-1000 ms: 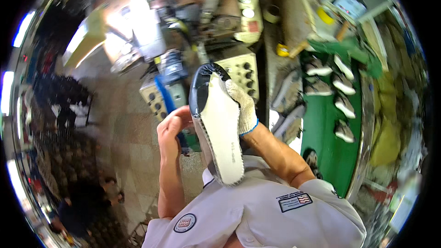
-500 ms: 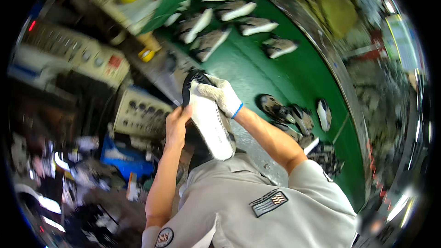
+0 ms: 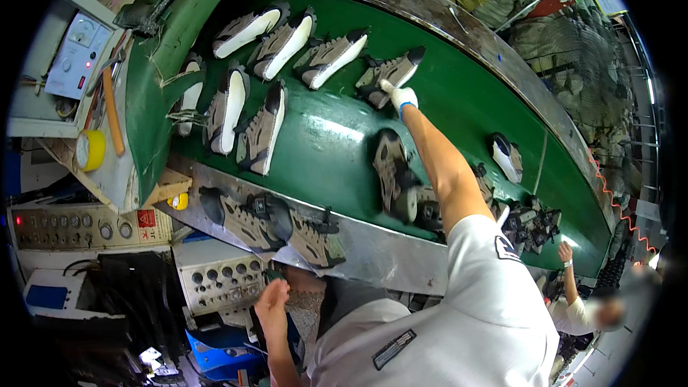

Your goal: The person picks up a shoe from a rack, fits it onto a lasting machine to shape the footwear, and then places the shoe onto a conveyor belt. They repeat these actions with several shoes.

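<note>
"Where was the shoe [image 3: 394, 72]?"

"On the green belt [image 3: 330, 175], close to its far long edge. It lay against the gloved fingertips of the right hand [image 3: 403, 97], extending just beyond them toward that edge."

"Which way did it run?"

"Aslant. The dark-capped end pointed at the far edge, to the right; the collar end came back toward the near edge, to the left. The pale underside was turned partly to the right."

"Were the fingers grasping it?"

"They touched its side, but I couldn't tell whether they gripped it or merely rested there."

"And the left hand [image 3: 272, 299]?"

"Bare, holding nothing, its fingers loosely bent. It was off the belt, on the wearer's side of the metal ledge [image 3: 390, 247] along the near edge, beside a knobbed control box [image 3: 222, 285]. So the right hand was much the nearer."

"Anything beside the shoe?"

"A neighbouring shoe [image 3: 333, 59] lay just to its left, also near the far edge, with a similar slant and not touching it."
</note>
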A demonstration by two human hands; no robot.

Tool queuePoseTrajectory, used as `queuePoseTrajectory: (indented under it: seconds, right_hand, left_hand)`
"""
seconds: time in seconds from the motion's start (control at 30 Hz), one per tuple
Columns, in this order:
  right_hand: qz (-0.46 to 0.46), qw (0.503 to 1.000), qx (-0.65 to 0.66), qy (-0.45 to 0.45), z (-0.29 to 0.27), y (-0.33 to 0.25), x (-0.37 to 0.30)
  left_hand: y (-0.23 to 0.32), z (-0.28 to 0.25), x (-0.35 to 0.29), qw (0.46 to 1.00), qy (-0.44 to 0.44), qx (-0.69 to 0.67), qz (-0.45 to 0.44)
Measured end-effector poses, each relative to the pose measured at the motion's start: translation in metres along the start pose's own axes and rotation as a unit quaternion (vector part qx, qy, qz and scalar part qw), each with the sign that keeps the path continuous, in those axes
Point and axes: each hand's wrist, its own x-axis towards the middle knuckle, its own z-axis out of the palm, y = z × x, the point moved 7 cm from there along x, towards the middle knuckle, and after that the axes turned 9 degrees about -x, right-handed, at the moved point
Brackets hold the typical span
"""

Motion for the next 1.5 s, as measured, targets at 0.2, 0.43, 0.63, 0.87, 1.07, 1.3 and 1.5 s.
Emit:
queuePoseTrajectory:
  seconds: [0.2,0.43,0.63,0.87,1.07,1.3,1.5]
  right_hand:
    - [0.04,0.922,0.376,0.079,0.016,0.029,0.081]
    - [-0.078,0.702,0.597,-0.38,0.029,0.004,-0.103]
    - [0.006,0.413,0.659,-0.628,0.067,-0.074,-0.419]
    - [-0.098,0.563,0.341,-0.747,0.178,-0.07,-0.64]
    - [-0.127,0.585,0.199,-0.776,0.198,-0.085,-0.806]
    - [-0.211,0.613,0.104,-0.754,0.246,-0.093,-0.917]
    - [-0.228,0.596,0.146,-0.755,0.278,-0.101,-0.974]
  left_hand:
    - [-0.041,0.005,-0.001,0.998,-0.042,0.005,-0.039]
    - [0.008,-0.013,-0.012,0.999,-0.023,-0.025,0.007]
    - [0.106,-0.062,-0.026,0.988,0.005,-0.084,0.132]
    - [0.096,-0.219,-0.062,0.929,0.004,-0.316,0.194]
    - [0.01,-0.348,-0.137,0.892,0.176,-0.375,0.182]
    - [-0.049,-0.439,-0.185,0.78,0.351,-0.465,0.229]
    - [-0.055,-0.489,-0.2,0.725,0.363,-0.508,0.291]
